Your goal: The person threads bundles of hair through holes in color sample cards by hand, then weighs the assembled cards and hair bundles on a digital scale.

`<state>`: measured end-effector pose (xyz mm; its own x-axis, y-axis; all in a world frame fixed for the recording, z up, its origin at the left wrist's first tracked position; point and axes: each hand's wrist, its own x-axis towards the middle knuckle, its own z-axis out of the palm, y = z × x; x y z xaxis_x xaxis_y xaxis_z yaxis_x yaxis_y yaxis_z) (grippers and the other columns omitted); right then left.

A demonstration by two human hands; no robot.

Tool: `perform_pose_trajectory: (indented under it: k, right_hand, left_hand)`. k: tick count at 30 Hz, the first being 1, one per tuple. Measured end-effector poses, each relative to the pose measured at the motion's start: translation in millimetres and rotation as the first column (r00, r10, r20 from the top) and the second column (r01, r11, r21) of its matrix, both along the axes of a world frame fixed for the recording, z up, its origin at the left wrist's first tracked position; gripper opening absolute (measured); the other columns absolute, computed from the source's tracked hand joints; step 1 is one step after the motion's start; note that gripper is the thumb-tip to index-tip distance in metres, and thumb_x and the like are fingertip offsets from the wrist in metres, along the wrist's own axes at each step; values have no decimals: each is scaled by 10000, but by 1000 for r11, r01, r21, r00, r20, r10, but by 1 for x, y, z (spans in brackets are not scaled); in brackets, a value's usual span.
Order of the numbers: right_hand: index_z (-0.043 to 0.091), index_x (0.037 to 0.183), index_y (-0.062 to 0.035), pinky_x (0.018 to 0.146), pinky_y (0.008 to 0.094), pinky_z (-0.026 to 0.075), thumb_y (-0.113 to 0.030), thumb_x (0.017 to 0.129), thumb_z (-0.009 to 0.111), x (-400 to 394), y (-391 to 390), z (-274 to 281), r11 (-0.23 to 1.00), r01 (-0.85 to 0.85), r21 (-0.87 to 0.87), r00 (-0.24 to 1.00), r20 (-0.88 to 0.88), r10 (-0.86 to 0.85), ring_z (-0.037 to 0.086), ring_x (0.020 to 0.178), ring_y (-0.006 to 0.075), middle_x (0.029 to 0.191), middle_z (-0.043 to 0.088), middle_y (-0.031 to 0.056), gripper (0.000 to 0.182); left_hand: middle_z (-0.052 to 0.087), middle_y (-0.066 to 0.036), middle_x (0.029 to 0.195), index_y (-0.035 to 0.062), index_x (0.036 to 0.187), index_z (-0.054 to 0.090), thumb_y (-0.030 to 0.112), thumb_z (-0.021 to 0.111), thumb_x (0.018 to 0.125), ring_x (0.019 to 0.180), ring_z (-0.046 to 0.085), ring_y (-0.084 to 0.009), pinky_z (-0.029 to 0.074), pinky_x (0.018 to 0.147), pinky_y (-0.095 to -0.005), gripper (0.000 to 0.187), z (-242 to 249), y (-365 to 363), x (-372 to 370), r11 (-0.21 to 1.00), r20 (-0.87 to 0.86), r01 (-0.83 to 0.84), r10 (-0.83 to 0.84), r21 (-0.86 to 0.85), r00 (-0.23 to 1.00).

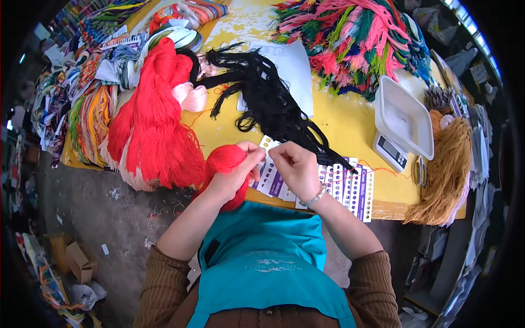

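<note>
My left hand (239, 169) has its grip closed round a red thread skein (223, 159), just left of the punched cards (350, 192). My right hand (297, 168) pinches shut above them; whether on a strand, I can't tell. A sharp tug could snag loose red strands (376, 169) near the cards' right end.

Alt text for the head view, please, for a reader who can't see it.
A person's left hand grips a bundle of red thread, the right hand close beside it, near punched cards at the edge of a yellow table. Around them lie a large red hank, a black hank and a scale with a white tray.
</note>
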<state>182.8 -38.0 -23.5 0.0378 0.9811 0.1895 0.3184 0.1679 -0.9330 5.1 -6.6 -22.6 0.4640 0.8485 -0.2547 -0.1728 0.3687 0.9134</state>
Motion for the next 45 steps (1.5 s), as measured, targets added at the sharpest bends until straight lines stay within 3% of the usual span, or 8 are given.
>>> perform_pose_trajectory:
  k: [2, 4, 12, 21, 37, 38, 40, 45]
  right_hand:
    - [644, 876, 21, 550, 193, 413, -52, 889, 655, 2, 15, -12, 995, 81, -63, 994, -69, -85, 493, 620, 16, 691, 584, -22, 75]
    - [661, 879, 8, 560, 227, 460, -59, 875, 649, 8, 29, -27, 983, 117, -144, 987, -90, -131, 560, 602, 58, 673, 628, 32, 69]
    - [644, 836, 3, 574, 278, 494, -65, 818, 655, 7, 33, -42, 984, 141, -110, 987, 96, -131, 621, 583, 154, 666, 644, 106, 71]
    - [645, 816, -1, 574, 273, 491, -76, 805, 654, 7, 33, -47, 985, 143, -101, 985, 107, -132, 611, 572, 151, 657, 639, 93, 77]
    - [639, 855, -13, 577, 284, 488, -111, 831, 666, 4, 37, -51, 985, 123, -118, 989, 91, -113, 615, 577, 164, 660, 633, 97, 105]
    - [637, 859, -10, 574, 285, 485, -119, 835, 668, 4, 37, -50, 987, 116, -114, 991, 82, -107, 600, 566, 164, 654, 627, 94, 116]
    - [620, 870, 8, 545, 214, 427, -74, 861, 670, 3, 37, -46, 980, 103, -171, 989, 124, -82, 502, 595, 28, 658, 582, -4, 96]
    - [621, 873, 1, 513, 235, 421, -141, 837, 712, 2, 40, -40, 981, 107, -160, 973, 219, -70, 514, 532, 69, 617, 586, 24, 172]
  left_hand:
    - [635, -77, 1157, 21, 1154, 563, 293, 541, 982, 635, 558, -92, 411, 528, -206, 323, 0, 11, -4, 999, -142, -37, 33, -28, 989]
    - [620, -77, 1214, 18, 1217, 559, 292, 555, 972, 640, 561, -93, 405, 525, -206, 367, -1, 20, -8, 985, -150, -91, 69, -147, 986]
    - [661, -68, 1134, 28, 1214, 579, 266, 578, 946, 605, 548, -97, 399, 531, -227, 358, -9, 43, -7, 957, -220, -15, -51, -288, 974]
    - [638, -38, 916, 41, 1142, 599, 160, 484, 990, 600, 522, -83, 405, 532, -230, 225, -27, 56, 7, 977, -452, 189, -211, -95, 867]
    - [576, 23, 698, 74, 1003, 580, 203, 510, 979, 515, 479, -43, 343, 454, -205, 149, -34, 68, 17, 957, -390, 255, -288, -135, 874]
    - [566, 18, 685, 80, 963, 564, 218, 508, 979, 509, 481, -52, 346, 453, -209, 150, -35, 67, 18, 961, -384, 249, -277, -123, 881]
    - [564, 4, 678, 79, 953, 550, 212, 512, 976, 513, 494, -70, 367, 464, -213, 140, -36, 67, 16, 958, -454, 281, -277, -61, 846]
    - [572, -14, 706, 63, 982, 559, 195, 531, 968, 533, 507, -78, 385, 482, -209, 135, -35, 65, -3, 957, -568, 243, -112, 161, 815]
